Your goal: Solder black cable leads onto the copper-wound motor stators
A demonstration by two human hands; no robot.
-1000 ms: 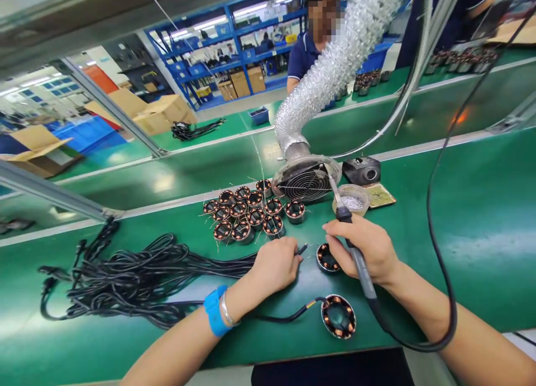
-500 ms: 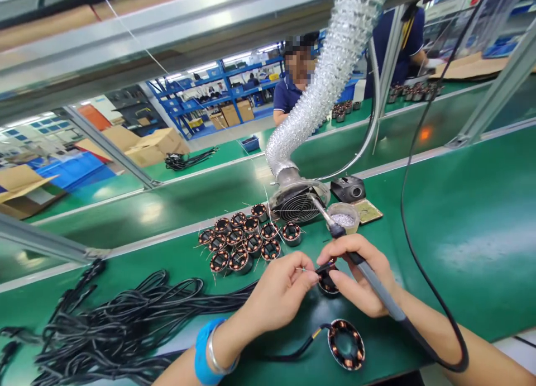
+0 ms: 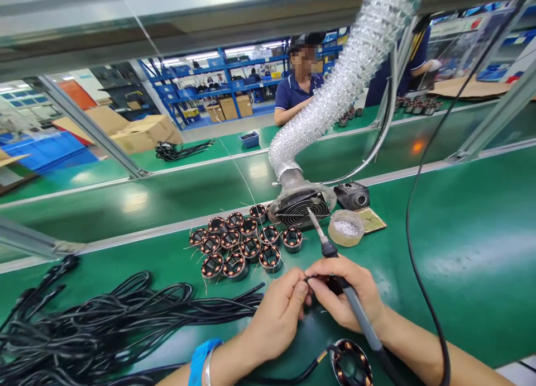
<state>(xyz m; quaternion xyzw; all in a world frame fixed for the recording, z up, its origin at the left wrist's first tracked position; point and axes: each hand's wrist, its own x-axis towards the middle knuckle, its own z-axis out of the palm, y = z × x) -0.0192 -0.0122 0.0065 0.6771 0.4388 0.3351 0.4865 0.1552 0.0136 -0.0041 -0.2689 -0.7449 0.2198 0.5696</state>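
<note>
My left hand (image 3: 280,313) is closed, its thumb and index finger pinching something small and dark whose shape I cannot make out. Meeting it fingertip to fingertip, my right hand (image 3: 349,296) pinches at the same spot and also carries a soldering iron (image 3: 355,308), its tip pointing up and away toward the round fan grille. Behind my fingers a dark part is mostly hidden. Below my right hand lies a copper-wound stator ring (image 3: 350,363) with a black cable (image 3: 299,376) joined to it. Several more stators (image 3: 250,247) stand in rows beyond my left hand.
Black cables (image 3: 125,319) are heaped at the left. A fume duct (image 3: 310,112) hangs over the fan grille (image 3: 304,210). Right of it are a solder cup (image 3: 345,229), a sponge tray (image 3: 372,220) and a black holder (image 3: 354,196). A person (image 3: 297,90) sits across the bench.
The camera view has shifted. My hands have come closer together, and the small dark piece between the fingertips is now mostly covered. The stator that showed beneath my right hand is largely hidden.
</note>
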